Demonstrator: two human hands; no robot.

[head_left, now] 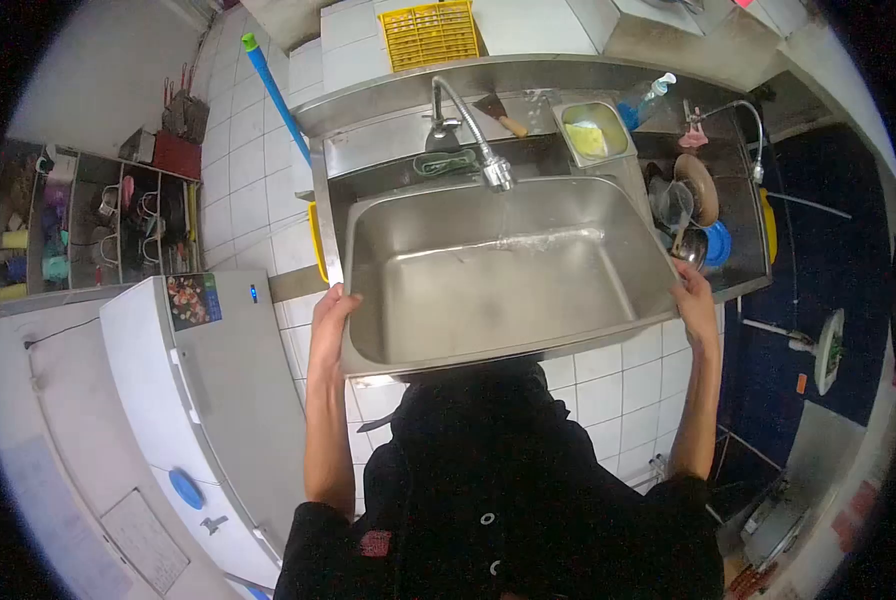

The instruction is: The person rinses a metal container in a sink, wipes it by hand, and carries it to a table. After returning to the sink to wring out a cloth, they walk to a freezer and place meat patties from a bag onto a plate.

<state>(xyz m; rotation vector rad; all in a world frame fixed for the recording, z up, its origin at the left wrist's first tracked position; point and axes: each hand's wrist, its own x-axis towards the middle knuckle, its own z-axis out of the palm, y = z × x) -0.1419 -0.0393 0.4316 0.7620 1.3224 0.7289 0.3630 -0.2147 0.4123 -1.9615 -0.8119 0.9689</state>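
A large rectangular stainless steel basin (488, 300) is held tilted across the front of the metal sink. My left hand (330, 325) is closed on its left rim near the front corner. At the right end, my right hand (695, 300) grips the opposite rim. A little water shows along the basin's far inner wall, and its inside holds nothing else I can make out. Above the far edge hangs the spray head of a flexible faucet (496, 172). The basin hides most of the sink bowl beneath it.
Behind the basin lie a brush with a wooden handle (508, 122) and a small metal pan with a yellow sponge (590, 138). Bowls and a blue lid (716, 243) fill the right sink. A white freezer (218, 400) stands at left, near a blue pole (273, 95).
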